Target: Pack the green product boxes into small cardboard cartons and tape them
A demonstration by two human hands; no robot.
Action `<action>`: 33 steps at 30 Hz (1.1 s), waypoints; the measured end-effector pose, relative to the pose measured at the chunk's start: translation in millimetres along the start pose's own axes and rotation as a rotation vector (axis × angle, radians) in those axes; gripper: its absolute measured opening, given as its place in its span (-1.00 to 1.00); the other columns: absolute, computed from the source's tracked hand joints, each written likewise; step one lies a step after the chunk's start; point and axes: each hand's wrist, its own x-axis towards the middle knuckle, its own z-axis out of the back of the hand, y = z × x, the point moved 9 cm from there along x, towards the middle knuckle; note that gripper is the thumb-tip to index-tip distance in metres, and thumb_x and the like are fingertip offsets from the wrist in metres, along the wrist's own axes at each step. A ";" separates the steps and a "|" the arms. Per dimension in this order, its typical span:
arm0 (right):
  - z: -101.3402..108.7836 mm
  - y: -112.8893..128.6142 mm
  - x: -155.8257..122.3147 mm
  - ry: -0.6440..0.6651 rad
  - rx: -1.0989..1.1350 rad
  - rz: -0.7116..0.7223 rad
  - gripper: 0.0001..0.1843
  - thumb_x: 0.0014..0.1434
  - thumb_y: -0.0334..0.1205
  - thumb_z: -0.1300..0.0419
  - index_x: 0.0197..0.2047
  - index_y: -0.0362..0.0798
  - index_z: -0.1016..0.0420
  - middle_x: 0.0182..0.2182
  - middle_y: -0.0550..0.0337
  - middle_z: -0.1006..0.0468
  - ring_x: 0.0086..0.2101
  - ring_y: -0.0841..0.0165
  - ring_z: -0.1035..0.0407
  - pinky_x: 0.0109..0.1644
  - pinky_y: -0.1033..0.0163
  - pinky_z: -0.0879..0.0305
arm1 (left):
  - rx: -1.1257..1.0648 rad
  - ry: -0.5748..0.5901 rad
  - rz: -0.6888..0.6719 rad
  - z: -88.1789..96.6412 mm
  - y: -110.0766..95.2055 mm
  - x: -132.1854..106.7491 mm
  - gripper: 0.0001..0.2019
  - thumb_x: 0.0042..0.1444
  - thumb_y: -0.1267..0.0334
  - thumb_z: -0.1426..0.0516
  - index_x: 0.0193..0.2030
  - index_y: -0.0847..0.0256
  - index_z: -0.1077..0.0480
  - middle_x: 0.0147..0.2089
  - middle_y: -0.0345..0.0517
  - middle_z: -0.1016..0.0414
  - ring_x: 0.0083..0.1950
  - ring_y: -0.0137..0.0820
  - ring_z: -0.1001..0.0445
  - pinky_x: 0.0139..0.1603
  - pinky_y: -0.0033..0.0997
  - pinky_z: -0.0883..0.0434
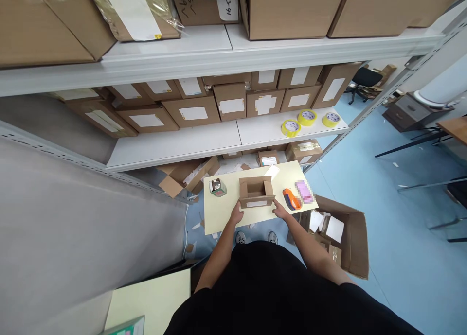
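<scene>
An open cardboard box (pixel 256 199) stands on the pale yellow table (pixel 219 223), its top flaps spread and a white label on its near side. At its near left corner my left hand (pixel 237 214) grips the edge, fingers partly hidden by the cardboard. My right hand (pixel 280 210) holds the near right corner in the same way. To the left sits a small green-and-white box (pixel 218 187) with a dark top. An orange and blue tape dispenser (pixel 292 199) lies right of the open box, beside a pink item (pixel 305 191) blurred by pixels.
Behind the table rises a grey shelf rack (pixel 204 143) with many labelled cartons. Three yellow tape rolls (pixel 307 117) lie on its middle shelf. A large open carton (pixel 355 242) holding smaller boxes stands at the right. An open carton (pixel 175 179) leans at the back left.
</scene>
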 end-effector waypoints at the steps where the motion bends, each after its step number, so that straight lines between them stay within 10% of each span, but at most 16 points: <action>1: 1.9 -4.5 -2.7 0.002 -0.012 -0.017 0.03 -0.19 -0.41 -0.09 0.45 -0.14 -0.30 0.34 -0.09 -0.46 0.30 0.13 -0.38 0.37 -0.02 -0.31 | 0.006 0.001 0.022 3.2 2.7 -0.7 -0.09 0.12 0.42 -0.25 0.59 0.10 -0.03 0.48 0.13 -0.35 0.48 -0.14 -0.35 0.42 -0.13 -0.36; 8: 54.4 49.1 -7.4 -0.326 0.068 0.153 -0.24 0.13 -0.33 -0.05 0.42 -0.03 -0.36 0.30 -0.10 -0.49 0.21 0.12 -0.45 0.26 -0.05 -0.43 | -0.033 -0.283 -0.134 65.7 -55.1 4.2 -0.37 0.37 0.32 -0.04 0.57 0.14 -0.13 0.43 0.08 -0.41 0.32 -0.21 -0.47 0.36 -0.19 -0.43; 14: -3.3 135.0 13.8 0.000 -0.151 0.360 -0.57 0.34 -0.25 -0.05 0.17 0.05 -0.60 0.08 0.05 -0.66 0.12 0.20 -0.51 0.30 0.04 -0.37 | 0.233 0.130 -0.396 -2.0 -129.7 22.4 -0.57 0.35 0.34 -0.05 0.28 0.14 -0.54 0.20 0.04 -0.61 0.32 -0.12 -0.47 0.46 -0.06 -0.31; 19: 1.0 116.7 12.5 -0.016 -0.561 0.252 -0.68 0.25 -0.23 -0.31 0.08 0.03 -0.62 0.23 -0.07 -0.54 0.38 0.02 -0.19 0.42 -0.15 -0.15 | 0.426 0.069 -0.332 5.0 -105.5 19.7 -0.58 0.27 0.17 -0.23 0.24 0.20 -0.55 0.38 0.22 -0.44 0.60 0.04 -0.03 0.57 0.09 -0.04; 27: 5.1 42.7 -7.2 -0.032 -0.570 0.078 0.11 0.10 0.00 -0.46 0.58 0.07 -0.02 0.56 -0.22 0.07 0.54 -0.11 0.25 0.47 -0.33 0.01 | 0.496 0.134 -0.137 5.5 -44.4 6.1 -0.05 -0.15 -0.01 -0.52 0.40 0.14 -0.36 0.69 0.20 0.44 0.66 0.27 0.43 0.56 0.33 0.19; 33: -1.6 33.8 0.4 -0.144 -0.435 0.132 0.11 0.11 -0.16 -0.43 0.60 0.08 0.02 0.58 -0.10 0.10 0.49 0.02 -0.02 0.39 0.00 -0.31 | 0.354 0.015 -0.211 -8.4 -45.9 7.3 -0.62 0.08 0.24 -0.40 0.04 0.27 -0.58 0.69 0.07 0.54 0.67 0.19 0.47 0.60 0.22 0.13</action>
